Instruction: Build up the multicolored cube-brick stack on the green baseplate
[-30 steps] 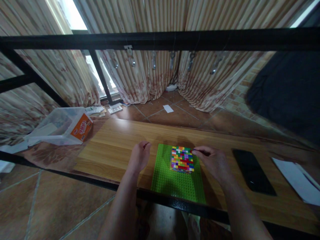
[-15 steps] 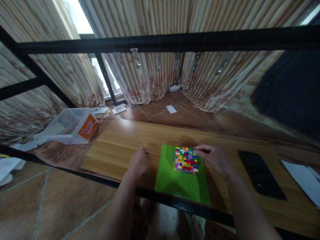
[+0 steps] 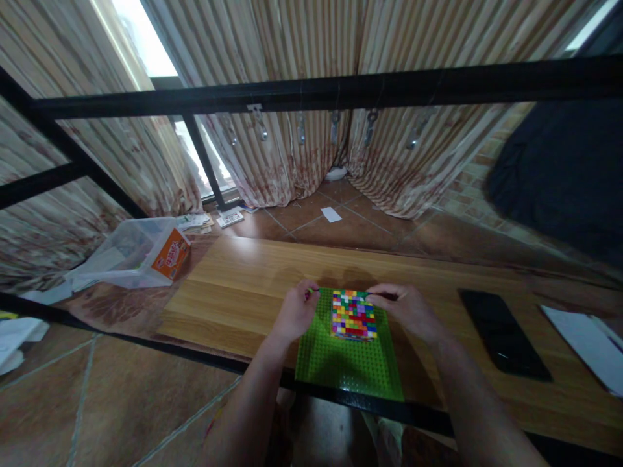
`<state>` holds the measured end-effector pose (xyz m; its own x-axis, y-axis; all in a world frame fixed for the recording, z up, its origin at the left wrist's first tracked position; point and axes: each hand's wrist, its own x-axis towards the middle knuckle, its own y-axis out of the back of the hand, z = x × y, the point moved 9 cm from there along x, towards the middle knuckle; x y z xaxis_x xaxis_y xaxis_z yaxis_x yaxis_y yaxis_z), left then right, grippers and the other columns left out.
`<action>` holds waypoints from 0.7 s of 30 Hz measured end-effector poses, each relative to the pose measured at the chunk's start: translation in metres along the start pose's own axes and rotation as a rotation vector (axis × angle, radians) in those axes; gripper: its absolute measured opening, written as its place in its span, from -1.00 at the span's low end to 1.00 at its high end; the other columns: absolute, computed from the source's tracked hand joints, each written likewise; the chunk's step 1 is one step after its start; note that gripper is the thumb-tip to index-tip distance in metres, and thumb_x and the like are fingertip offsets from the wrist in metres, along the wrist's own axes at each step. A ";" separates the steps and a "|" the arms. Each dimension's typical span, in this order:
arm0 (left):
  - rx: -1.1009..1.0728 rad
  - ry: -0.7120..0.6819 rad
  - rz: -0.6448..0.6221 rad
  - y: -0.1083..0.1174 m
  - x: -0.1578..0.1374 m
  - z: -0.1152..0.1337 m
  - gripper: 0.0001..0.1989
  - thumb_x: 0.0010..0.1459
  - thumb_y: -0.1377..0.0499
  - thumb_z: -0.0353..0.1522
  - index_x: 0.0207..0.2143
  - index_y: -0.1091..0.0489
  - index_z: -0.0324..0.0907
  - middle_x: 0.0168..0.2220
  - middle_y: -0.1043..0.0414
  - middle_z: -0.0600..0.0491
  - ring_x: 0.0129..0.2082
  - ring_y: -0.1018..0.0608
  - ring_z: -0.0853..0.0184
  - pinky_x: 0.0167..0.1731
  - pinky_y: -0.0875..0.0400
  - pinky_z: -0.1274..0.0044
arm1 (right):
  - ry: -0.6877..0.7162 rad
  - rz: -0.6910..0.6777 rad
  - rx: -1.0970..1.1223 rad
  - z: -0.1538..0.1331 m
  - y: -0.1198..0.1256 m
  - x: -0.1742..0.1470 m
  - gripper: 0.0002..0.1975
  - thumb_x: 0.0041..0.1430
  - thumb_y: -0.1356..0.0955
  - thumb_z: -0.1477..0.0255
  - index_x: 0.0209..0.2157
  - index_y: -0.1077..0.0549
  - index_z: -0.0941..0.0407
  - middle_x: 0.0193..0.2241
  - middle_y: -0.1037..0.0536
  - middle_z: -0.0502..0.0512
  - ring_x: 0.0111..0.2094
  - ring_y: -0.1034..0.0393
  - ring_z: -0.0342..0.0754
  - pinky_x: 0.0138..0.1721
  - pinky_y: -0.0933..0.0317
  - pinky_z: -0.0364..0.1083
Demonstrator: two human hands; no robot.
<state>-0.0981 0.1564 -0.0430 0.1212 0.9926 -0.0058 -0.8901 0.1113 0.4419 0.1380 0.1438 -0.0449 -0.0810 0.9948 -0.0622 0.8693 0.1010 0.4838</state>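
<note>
A block of many-coloured toy building bricks (image 3: 354,316) stands on a green studded baseplate (image 3: 341,370) on the wooden table. My left hand (image 3: 296,312) is closed at the baseplate's back left corner, with small toy bricks (image 3: 308,294), one greenish, showing between its fingers. At the block's back right corner, the fingertips of my right hand (image 3: 402,306) are pinched together. They touch or nearly touch the top layer there, and what they hold, if anything, is too small to make out.
A black phone-like slab (image 3: 503,334) lies right of my right hand, with white paper (image 3: 581,347) beyond it. To the left stands a clear plastic bin (image 3: 141,253) with an orange label. A black metal bar (image 3: 311,94) crosses above the table.
My left hand has moved right, from beside the baseplate to its back left corner, with the small bricks in its fingers. My right hand stays at the block's back right corner.
</note>
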 end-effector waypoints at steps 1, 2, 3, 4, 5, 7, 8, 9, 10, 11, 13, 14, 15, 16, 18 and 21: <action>-0.067 -0.013 0.012 -0.004 0.000 0.005 -0.91 0.15 -0.08 -0.42 -0.36 -0.39 -0.17 -0.50 -0.34 0.13 -0.46 -0.39 0.39 -0.41 -0.23 0.56 | 0.006 -0.005 0.016 0.000 0.000 -0.001 -0.68 0.01 -0.45 0.16 -0.26 -0.63 0.05 -0.28 -0.67 0.07 -0.24 -0.54 0.06 -0.17 -0.36 0.01; -0.124 -0.025 0.015 -0.007 0.000 0.010 -0.91 0.15 -0.09 -0.41 -0.36 -0.39 -0.17 -0.49 -0.34 0.13 -0.46 -0.38 0.39 -0.40 -0.24 0.56 | 0.008 0.004 0.027 0.001 0.002 -0.003 -0.65 0.00 -0.46 0.15 -0.22 -0.63 0.05 -0.26 -0.67 0.08 -0.24 -0.54 0.06 -0.17 -0.37 0.01; -0.175 -0.035 0.015 -0.010 0.000 0.015 -0.91 0.15 -0.09 -0.40 -0.36 -0.39 -0.17 -0.48 -0.34 0.13 -0.45 -0.38 0.40 -0.39 -0.25 0.56 | 0.008 0.037 0.030 0.000 0.006 -0.004 -0.63 0.00 -0.46 0.14 -0.19 -0.63 0.04 -0.24 -0.67 0.08 -0.23 -0.54 0.06 -0.16 -0.37 0.02; -0.220 -0.045 0.011 -0.013 -0.001 0.019 -0.91 0.16 -0.10 -0.39 -0.35 -0.39 -0.17 -0.47 -0.34 0.13 -0.44 -0.38 0.40 -0.37 -0.26 0.56 | 0.012 0.090 0.026 -0.002 0.012 -0.006 -0.64 0.02 -0.46 0.14 -0.18 -0.62 0.04 -0.22 -0.66 0.09 -0.20 -0.54 0.06 -0.14 -0.37 0.03; -0.258 -0.055 0.003 -0.016 -0.002 0.023 -0.91 0.16 -0.10 -0.38 -0.34 -0.39 -0.17 -0.46 -0.35 0.13 -0.43 -0.39 0.40 -0.36 -0.26 0.56 | 0.025 0.156 0.018 -0.006 0.019 -0.007 -0.66 0.06 -0.44 0.14 -0.19 -0.62 0.03 -0.20 -0.66 0.09 -0.18 -0.54 0.07 -0.11 -0.37 0.04; -0.313 -0.071 -0.019 -0.020 -0.004 0.029 -0.91 0.17 -0.10 -0.36 -0.33 -0.38 -0.17 -0.45 -0.34 0.13 -0.42 -0.39 0.40 -0.35 -0.27 0.56 | 0.086 0.269 0.010 -0.021 0.027 -0.011 -0.71 0.14 -0.40 0.15 -0.23 -0.63 0.03 -0.20 -0.66 0.10 -0.15 -0.53 0.06 -0.08 -0.36 0.04; -0.332 -0.074 -0.032 -0.023 -0.005 0.031 -0.91 0.17 -0.11 -0.36 -0.32 -0.38 -0.17 -0.45 -0.34 0.13 -0.42 -0.38 0.41 -0.35 -0.28 0.56 | 0.135 0.296 0.011 -0.031 0.027 -0.013 -0.72 0.17 -0.38 0.16 -0.25 -0.63 0.03 -0.20 -0.66 0.11 -0.15 -0.53 0.05 -0.08 -0.36 0.03; -0.348 -0.075 -0.043 -0.024 -0.005 0.033 -0.91 0.17 -0.11 -0.36 -0.31 -0.37 -0.17 -0.45 -0.33 0.14 -0.43 -0.38 0.41 -0.36 -0.28 0.56 | 0.190 0.300 0.010 -0.042 0.024 -0.013 -0.73 0.19 -0.37 0.18 -0.25 -0.63 0.03 -0.20 -0.65 0.11 -0.15 -0.53 0.04 -0.09 -0.36 0.02; -0.360 -0.074 -0.053 -0.026 -0.006 0.034 -0.91 0.18 -0.11 -0.35 -0.31 -0.37 -0.17 -0.45 -0.33 0.14 -0.43 -0.37 0.41 -0.36 -0.28 0.57 | 0.249 0.287 0.004 -0.054 0.017 -0.014 -0.74 0.21 -0.35 0.19 -0.26 -0.62 0.03 -0.20 -0.64 0.11 -0.16 -0.52 0.03 -0.10 -0.36 0.01; -0.369 -0.075 -0.066 -0.027 -0.007 0.035 -0.91 0.18 -0.10 -0.35 -0.31 -0.36 -0.17 -0.45 -0.32 0.14 -0.43 -0.37 0.41 -0.37 -0.28 0.57 | 0.303 0.268 -0.011 -0.064 0.010 -0.014 -0.75 0.23 -0.34 0.22 -0.26 -0.62 0.03 -0.21 -0.64 0.11 -0.15 -0.51 0.02 -0.10 -0.35 0.00; -0.378 -0.084 -0.075 -0.028 -0.008 0.037 -0.91 0.19 -0.10 -0.34 -0.30 -0.37 -0.17 -0.43 -0.34 0.13 -0.41 -0.38 0.41 -0.35 -0.29 0.57 | 0.377 0.237 -0.041 -0.080 -0.006 -0.014 -0.77 0.24 -0.34 0.26 -0.25 -0.62 0.03 -0.24 -0.62 0.10 -0.16 -0.50 0.01 -0.09 -0.33 0.00; -0.379 -0.091 -0.075 -0.028 -0.009 0.039 -0.91 0.19 -0.11 -0.34 -0.30 -0.37 -0.17 -0.41 -0.35 0.12 -0.40 -0.39 0.40 -0.34 -0.30 0.56 | 0.396 0.226 -0.054 -0.084 -0.013 -0.013 -0.79 0.24 -0.35 0.27 -0.25 -0.62 0.03 -0.25 -0.61 0.09 -0.16 -0.49 0.00 -0.08 -0.32 0.00; -0.380 -0.095 -0.072 -0.028 -0.009 0.039 -0.91 0.19 -0.11 -0.35 -0.29 -0.37 -0.17 -0.40 -0.37 0.11 -0.39 -0.40 0.40 -0.32 -0.31 0.56 | 0.403 0.222 -0.062 -0.086 -0.019 -0.013 -0.80 0.23 -0.36 0.27 -0.26 -0.62 0.03 -0.27 -0.60 0.09 -0.17 -0.48 0.00 -0.09 -0.31 0.00; -0.382 -0.096 -0.066 -0.028 -0.010 0.040 -0.91 0.18 -0.12 -0.35 -0.29 -0.38 -0.17 -0.40 -0.38 0.11 -0.38 -0.41 0.39 -0.31 -0.31 0.56 | 0.401 0.223 -0.065 -0.087 -0.024 -0.012 -0.81 0.22 -0.36 0.28 -0.27 -0.62 0.03 -0.28 -0.60 0.09 -0.18 -0.48 0.00 -0.09 -0.31 0.00; -0.392 -0.085 -0.045 -0.028 -0.010 0.038 -0.91 0.17 -0.13 -0.35 -0.30 -0.39 -0.17 -0.39 -0.39 0.11 -0.37 -0.42 0.39 -0.30 -0.31 0.57 | 0.384 0.238 -0.060 -0.085 -0.028 -0.011 -0.82 0.21 -0.37 0.30 -0.31 -0.62 0.04 -0.30 -0.59 0.08 -0.21 -0.48 -0.01 -0.12 -0.31 -0.01; -0.418 -0.052 -0.027 -0.029 -0.010 0.034 -0.90 0.17 -0.14 -0.33 -0.32 -0.41 -0.17 -0.41 -0.40 0.11 -0.39 -0.42 0.40 -0.32 -0.31 0.58 | 0.363 0.260 -0.069 -0.081 -0.030 -0.009 -0.81 0.23 -0.35 0.31 -0.36 -0.60 0.04 -0.33 -0.59 0.07 -0.24 -0.47 -0.01 -0.14 -0.31 -0.02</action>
<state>-0.0582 0.1413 -0.0249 0.1598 0.9864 0.0373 -0.9866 0.1583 0.0402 0.0737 0.1328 0.0119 -0.0407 0.9268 0.3733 0.8501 -0.1642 0.5004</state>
